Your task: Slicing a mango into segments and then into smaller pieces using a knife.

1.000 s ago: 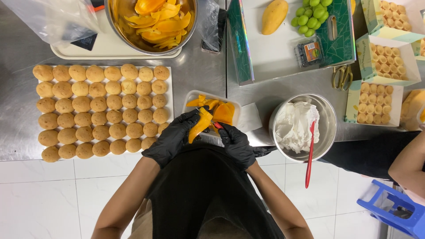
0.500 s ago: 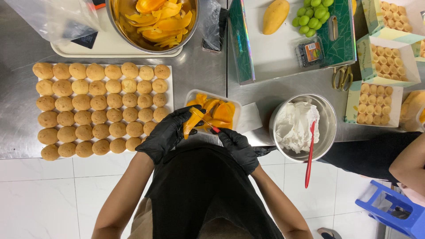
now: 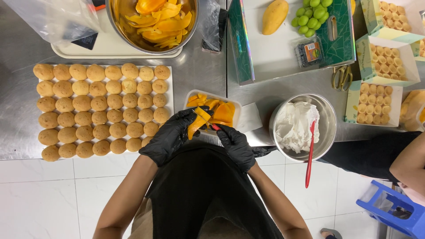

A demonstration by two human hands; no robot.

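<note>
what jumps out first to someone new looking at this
The rows of round golden puffs on the steel table's left. At centre, black-gloved hands: the left hand holds a mango slice over a white tub. At right, a steel bowl of cream with a red spatula.

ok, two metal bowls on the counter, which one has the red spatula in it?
The metal bowl of white cream at the right, by the right hand. The red spatula leans over its rim. The other bowl, at the top, holds mango slices.

A steel worktable point(image 3: 17, 132) stands on white floor tiles point(image 3: 44, 199), blue stool point(image 3: 394, 210) nearby.
</note>
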